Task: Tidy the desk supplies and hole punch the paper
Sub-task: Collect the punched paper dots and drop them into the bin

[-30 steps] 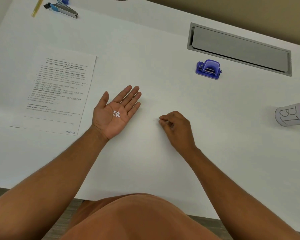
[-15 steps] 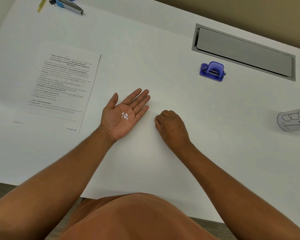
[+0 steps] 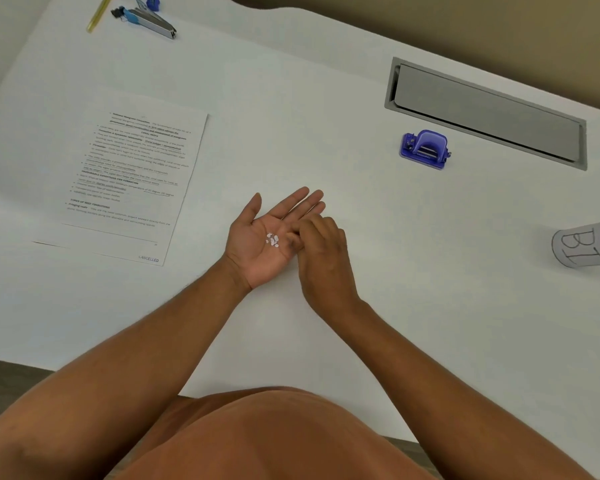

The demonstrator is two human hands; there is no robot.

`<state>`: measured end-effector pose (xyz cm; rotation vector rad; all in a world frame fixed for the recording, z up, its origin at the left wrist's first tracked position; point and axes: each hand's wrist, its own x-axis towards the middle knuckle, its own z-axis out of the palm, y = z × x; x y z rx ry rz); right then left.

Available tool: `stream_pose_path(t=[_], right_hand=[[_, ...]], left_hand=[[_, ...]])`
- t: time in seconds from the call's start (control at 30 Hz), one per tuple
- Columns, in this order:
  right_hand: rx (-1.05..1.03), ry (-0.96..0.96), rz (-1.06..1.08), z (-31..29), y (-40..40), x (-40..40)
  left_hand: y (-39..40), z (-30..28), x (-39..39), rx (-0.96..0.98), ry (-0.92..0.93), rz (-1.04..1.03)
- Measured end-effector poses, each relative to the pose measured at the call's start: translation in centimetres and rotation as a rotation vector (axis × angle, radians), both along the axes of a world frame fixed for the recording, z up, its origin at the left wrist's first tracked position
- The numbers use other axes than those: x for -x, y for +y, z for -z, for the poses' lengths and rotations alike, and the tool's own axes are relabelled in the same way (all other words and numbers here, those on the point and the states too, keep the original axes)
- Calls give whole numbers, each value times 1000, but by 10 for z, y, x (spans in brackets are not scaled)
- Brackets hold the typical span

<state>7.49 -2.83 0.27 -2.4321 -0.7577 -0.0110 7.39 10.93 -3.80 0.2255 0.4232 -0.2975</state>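
My left hand [image 3: 257, 244] lies palm up on the white desk [image 3: 326, 81], fingers spread. Several small white paper dots [image 3: 272, 239] rest in its palm. My right hand [image 3: 323, 258] has its fingertips pinched together over the edge of that palm, just right of the dots; whether it pinches a dot is hidden. A printed sheet of paper [image 3: 129, 174] lies flat to the left. A small purple hole punch [image 3: 425, 149] stands at the back right, apart from both hands.
A grey cable flap [image 3: 485, 112] is set into the desk behind the punch. A white cup with a purple rim [image 3: 586, 245], marked "BT", lies on its side at the right edge. A stapler [image 3: 149, 19] and a yellow pen [image 3: 97, 13] lie at the far left.
My right hand has moved left from the bare desk onto the edge of my left palm. My left hand has stayed palm up with the dots in it.
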Motion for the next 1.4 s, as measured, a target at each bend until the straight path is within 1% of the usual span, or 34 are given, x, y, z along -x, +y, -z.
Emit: stream_pose_path(t=[0.1, 0.2, 0.37, 0.5, 0.6, 0.67, 0.83, 0.97, 1.03, 1.13, 1.23, 1.4], right_hand=[[-12, 39, -15, -3, 1, 0], [-117, 98, 10, -8, -8, -2], [-295, 310, 73, -35, -26, -4], [-287, 358, 38, -48, -44, -5], [-267, 325, -18, -59, -56, -3], [-263, 329, -5, -67, -63, -1], [-310, 419, 139, -91, -80, 0], [-516, 483, 327, -107, -101, 5], [-594, 477, 413, -112, -116, 10], [-699, 479, 536, -116, -143, 19], [-795, 505, 590, -118, -174, 22], [-847, 484, 653, -115, -241, 5]], left_hand=[[-10, -7, 2, 32, -23, 20], [-19, -16, 4, 52, -47, 5], [-35, -31, 11, 36, -56, -25], [-52, -44, 18, 49, -82, -70], [-65, -56, 20, 53, -111, -83], [-72, -63, 20, 42, -117, -83], [-87, -76, 11, 51, -142, -23], [-104, -81, 0, 78, -154, 49], [-117, -83, -6, 93, -177, 88], [-145, -87, -14, 51, -196, 134], [-179, -94, -23, 46, -199, 161], [-251, -102, -49, -23, -187, 187]])
